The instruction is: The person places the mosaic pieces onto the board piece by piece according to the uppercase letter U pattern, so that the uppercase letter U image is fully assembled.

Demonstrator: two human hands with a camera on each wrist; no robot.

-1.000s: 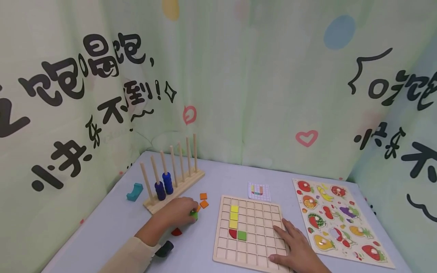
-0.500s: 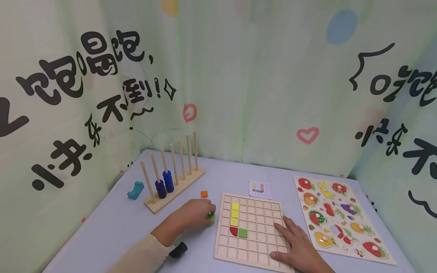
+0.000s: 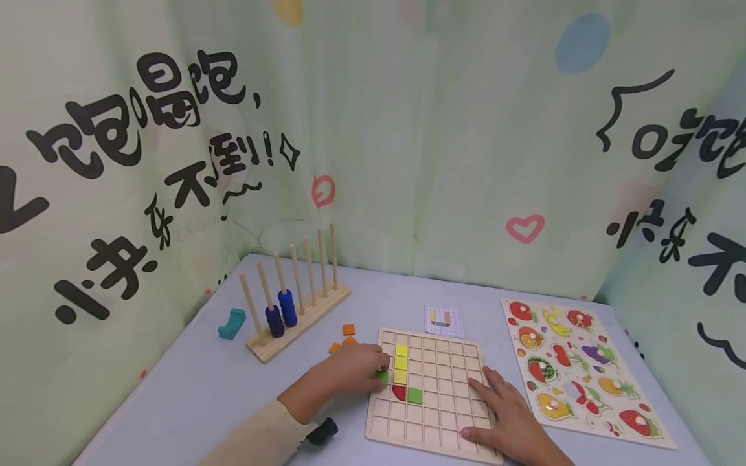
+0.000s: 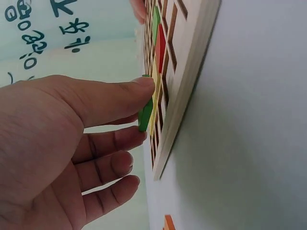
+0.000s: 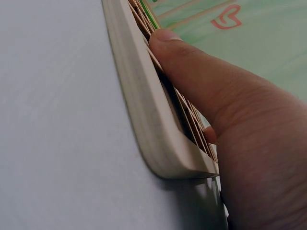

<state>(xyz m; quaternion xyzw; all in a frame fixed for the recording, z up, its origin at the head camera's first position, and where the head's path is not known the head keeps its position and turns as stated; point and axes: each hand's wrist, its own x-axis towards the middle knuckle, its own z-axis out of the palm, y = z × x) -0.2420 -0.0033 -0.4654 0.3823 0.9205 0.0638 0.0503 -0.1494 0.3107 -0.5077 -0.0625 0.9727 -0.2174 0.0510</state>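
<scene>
My left hand (image 3: 350,372) pinches a green square tile (image 4: 146,115) between thumb and fingers, over the left edge of a wooden grid board (image 3: 434,446). In the board lie several yellow square tiles (image 3: 401,364) in a column, a red quarter-round tile (image 3: 399,393) below them and a green square tile (image 3: 414,395) beside the red one. My right hand (image 3: 509,414) rests on the board's right edge with fingers spread. In the right wrist view its thumb (image 5: 168,43) lies on the grid near the rounded corner.
Several orange tiles (image 3: 348,329) lie left of the board. Behind it sits a small pattern card (image 3: 443,321). A wooden peg stand (image 3: 315,320) with blue beads and a teal curved block (image 3: 231,323) stand at left. A fruit puzzle board (image 3: 583,375) lies at right.
My left hand has carried the green tile rightward from beside the orange tiles to the board's left edge. The right hand has stayed on the board.
</scene>
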